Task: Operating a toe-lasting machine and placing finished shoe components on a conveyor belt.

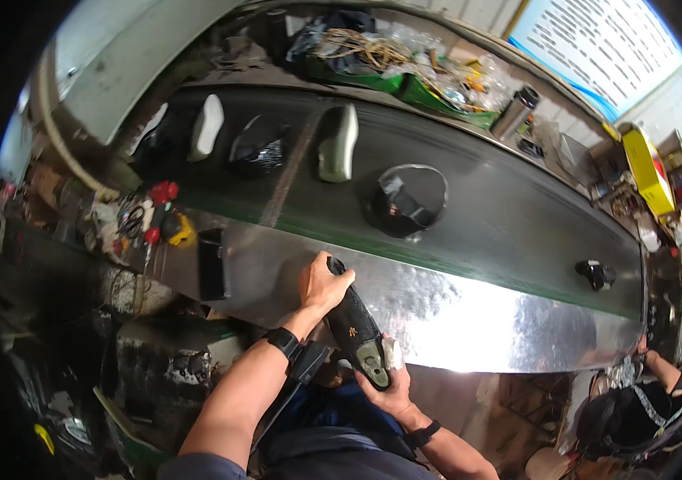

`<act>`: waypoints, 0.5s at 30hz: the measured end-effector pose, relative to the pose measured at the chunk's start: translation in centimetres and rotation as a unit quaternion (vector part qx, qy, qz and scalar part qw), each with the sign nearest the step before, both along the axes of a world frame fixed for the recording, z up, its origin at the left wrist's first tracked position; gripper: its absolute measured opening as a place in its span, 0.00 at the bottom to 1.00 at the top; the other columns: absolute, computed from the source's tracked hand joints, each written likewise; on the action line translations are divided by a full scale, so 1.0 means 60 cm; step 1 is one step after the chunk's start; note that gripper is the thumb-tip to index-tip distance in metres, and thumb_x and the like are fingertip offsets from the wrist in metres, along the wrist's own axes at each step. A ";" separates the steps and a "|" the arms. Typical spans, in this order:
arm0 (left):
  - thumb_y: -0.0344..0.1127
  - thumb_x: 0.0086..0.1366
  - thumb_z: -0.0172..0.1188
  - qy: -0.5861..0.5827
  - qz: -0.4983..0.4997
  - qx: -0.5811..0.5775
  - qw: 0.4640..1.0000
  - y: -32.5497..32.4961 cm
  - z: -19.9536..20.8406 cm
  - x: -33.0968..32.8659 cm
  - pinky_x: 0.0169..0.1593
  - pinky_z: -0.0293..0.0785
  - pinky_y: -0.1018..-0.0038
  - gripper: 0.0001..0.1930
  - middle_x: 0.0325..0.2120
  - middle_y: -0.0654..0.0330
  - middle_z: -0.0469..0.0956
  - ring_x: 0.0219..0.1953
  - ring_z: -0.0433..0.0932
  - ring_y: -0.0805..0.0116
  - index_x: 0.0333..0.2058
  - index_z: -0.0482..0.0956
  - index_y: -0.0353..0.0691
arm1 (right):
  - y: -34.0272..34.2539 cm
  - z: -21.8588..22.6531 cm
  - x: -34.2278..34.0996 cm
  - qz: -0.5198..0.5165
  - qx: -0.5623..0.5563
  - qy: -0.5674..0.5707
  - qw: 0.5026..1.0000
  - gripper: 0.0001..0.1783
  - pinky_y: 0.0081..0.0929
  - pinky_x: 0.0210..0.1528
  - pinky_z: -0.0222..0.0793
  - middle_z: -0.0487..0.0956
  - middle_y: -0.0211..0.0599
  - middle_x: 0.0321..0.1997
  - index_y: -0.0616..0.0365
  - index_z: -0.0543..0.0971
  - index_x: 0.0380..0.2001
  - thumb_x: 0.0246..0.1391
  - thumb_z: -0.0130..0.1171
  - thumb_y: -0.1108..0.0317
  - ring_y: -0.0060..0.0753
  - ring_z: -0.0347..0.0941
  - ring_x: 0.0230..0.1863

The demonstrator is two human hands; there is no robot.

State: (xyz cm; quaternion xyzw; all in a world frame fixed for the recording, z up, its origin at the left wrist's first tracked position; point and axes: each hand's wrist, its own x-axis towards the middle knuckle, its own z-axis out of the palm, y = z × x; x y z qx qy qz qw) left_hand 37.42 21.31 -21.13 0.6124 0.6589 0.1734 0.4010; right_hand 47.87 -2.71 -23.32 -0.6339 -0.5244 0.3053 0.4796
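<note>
A black shoe upper (354, 326) is stretched over a greenish shoe last, whose bare end (373, 364) shows at the end nearest me. My left hand (325, 286) is closed round the far end of it, over the metal table's front part. Lower down, my right hand (390, 382) grips the near end from the right side. Something white, like a wrap (392, 353), covers its thumb. The undersides of both hands' grips are hidden.
Beyond the metal tabletop (413, 296) runs a dark conveyor belt (485, 200) carrying a light green last (339, 146), a white one (207, 128), a round black container (409, 200) and a small black item (595, 274). A black box (213, 264) lies left; another person (637, 408) is at right.
</note>
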 end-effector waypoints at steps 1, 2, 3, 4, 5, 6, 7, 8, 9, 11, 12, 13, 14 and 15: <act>0.46 0.49 0.68 -0.012 0.024 -0.002 1.000 -0.002 0.018 -0.027 0.47 0.78 0.58 0.25 0.35 0.47 0.84 0.41 0.83 0.47 0.42 0.79 0.35 | 0.002 0.021 -0.010 0.028 0.012 -0.028 0.999 0.49 0.44 0.70 0.58 0.67 0.60 0.68 0.69 0.60 0.68 0.46 0.74 0.67 0.56 0.64 0.69; 0.46 0.49 0.68 -0.010 0.042 0.002 0.999 -0.007 0.045 -0.050 0.47 0.78 0.58 0.25 0.35 0.47 0.84 0.41 0.83 0.47 0.42 0.79 0.35 | 0.007 0.052 -0.019 0.046 0.016 -0.026 0.998 0.49 0.44 0.70 0.58 0.67 0.60 0.68 0.69 0.60 0.68 0.46 0.74 0.67 0.56 0.64 0.69; 0.45 0.48 0.68 -0.022 0.067 0.006 0.998 -0.014 0.076 -0.078 0.46 0.77 0.60 0.24 0.34 0.48 0.84 0.39 0.83 0.50 0.41 0.79 0.35 | 0.013 0.088 -0.033 0.072 -0.009 0.052 0.996 0.51 0.43 0.71 0.56 0.64 0.60 0.70 0.68 0.57 0.70 0.48 0.74 0.66 0.54 0.61 0.71; 0.45 0.48 0.69 -0.032 0.096 0.016 0.995 -0.019 0.108 -0.113 0.45 0.77 0.62 0.24 0.32 0.49 0.83 0.38 0.83 0.52 0.40 0.79 0.36 | 0.021 0.120 -0.047 0.106 -0.031 0.131 0.985 0.53 0.42 0.72 0.54 0.61 0.60 0.72 0.68 0.54 0.72 0.49 0.73 0.65 0.51 0.58 0.73; 0.45 0.47 0.69 -0.030 0.120 0.050 0.991 -0.030 0.124 -0.162 0.45 0.77 0.63 0.24 0.32 0.50 0.83 0.38 0.83 0.53 0.40 0.79 0.36 | 0.023 0.140 -0.051 0.180 -0.057 0.094 0.977 0.57 0.41 0.75 0.47 0.53 0.60 0.76 0.66 0.46 0.74 0.52 0.72 0.65 0.45 0.50 0.77; 0.45 0.47 0.69 -0.033 0.130 0.055 0.989 -0.040 0.148 -0.201 0.44 0.77 0.63 0.24 0.31 0.50 0.83 0.37 0.83 0.53 0.40 0.79 0.36 | 0.034 0.164 -0.081 0.161 -0.081 0.291 0.940 0.54 0.40 0.77 0.41 0.48 0.56 0.78 0.65 0.42 0.75 0.59 0.67 0.62 0.43 0.43 0.79; 0.45 0.46 0.70 -0.037 0.157 0.079 0.984 -0.062 0.170 -0.249 0.44 0.77 0.63 0.24 0.31 0.50 0.83 0.36 0.83 0.53 0.40 0.79 0.37 | 0.058 0.200 -0.110 0.176 -0.165 0.345 0.907 0.51 0.40 0.77 0.42 0.47 0.52 0.79 0.63 0.41 0.75 0.63 0.62 0.57 0.42 0.45 0.78; 0.45 0.46 0.70 -0.041 0.183 0.103 0.977 -0.084 0.185 -0.290 0.44 0.77 0.62 0.24 0.31 0.51 0.83 0.36 0.83 0.53 0.40 0.79 0.37 | 0.083 0.223 -0.131 0.190 -0.251 0.387 0.867 0.49 0.40 0.76 0.43 0.46 0.48 0.80 0.61 0.40 0.75 0.67 0.57 0.53 0.42 0.46 0.78; 0.45 0.46 0.70 -0.050 0.198 0.109 0.973 -0.104 0.204 -0.328 0.43 0.77 0.62 0.23 0.30 0.51 0.83 0.35 0.83 0.55 0.39 0.79 0.38 | 0.105 0.207 -0.146 0.207 -0.350 0.415 0.814 0.44 0.40 0.76 0.47 0.51 0.45 0.78 0.60 0.46 0.75 0.69 0.51 0.48 0.43 0.51 0.76; 0.45 0.47 0.70 -0.063 0.238 0.134 0.960 -0.150 0.243 -0.405 0.42 0.77 0.63 0.22 0.28 0.53 0.82 0.33 0.83 0.57 0.38 0.78 0.38 | 0.141 0.230 -0.222 0.265 -0.483 0.459 0.697 0.37 0.43 0.72 0.59 0.67 0.45 0.70 0.58 0.61 0.70 0.71 0.42 0.41 0.45 0.65 0.69; 0.45 0.48 0.70 -0.073 0.257 0.152 0.952 -0.179 0.262 -0.449 0.41 0.77 0.64 0.22 0.27 0.54 0.81 0.32 0.82 0.59 0.38 0.77 0.38 | 0.142 0.278 -0.270 0.281 -0.517 0.484 0.647 0.33 0.45 0.67 0.67 0.74 0.47 0.64 0.59 0.66 0.67 0.72 0.42 0.44 0.45 0.73 0.62; 0.45 0.49 0.70 -0.055 0.281 0.188 0.939 -0.212 0.280 -0.496 0.40 0.77 0.65 0.22 0.26 0.54 0.81 0.32 0.82 0.60 0.38 0.77 0.39 | 0.128 0.314 -0.324 0.315 -0.494 0.468 0.661 0.32 0.43 0.64 0.70 0.75 0.48 0.63 0.61 0.66 0.65 0.72 0.43 0.47 0.44 0.75 0.59; 0.46 0.50 0.71 -0.041 0.299 0.221 0.927 -0.245 0.297 -0.542 0.40 0.76 0.66 0.22 0.25 0.55 0.80 0.31 0.81 0.61 0.38 0.76 0.39 | 0.114 0.336 -0.373 0.343 -0.467 0.454 0.677 0.30 0.41 0.61 0.73 0.76 0.49 0.61 0.62 0.67 0.64 0.72 0.44 0.50 0.42 0.77 0.56; 0.46 0.52 0.71 -0.058 0.320 0.214 0.921 -0.283 0.322 -0.592 0.38 0.76 0.66 0.21 0.25 0.55 0.80 0.30 0.81 0.61 0.39 0.76 0.39 | 0.094 0.342 -0.424 0.331 -0.383 0.388 0.770 0.25 0.36 0.56 0.78 0.78 0.48 0.57 0.65 0.69 0.60 0.71 0.48 0.56 0.39 0.80 0.51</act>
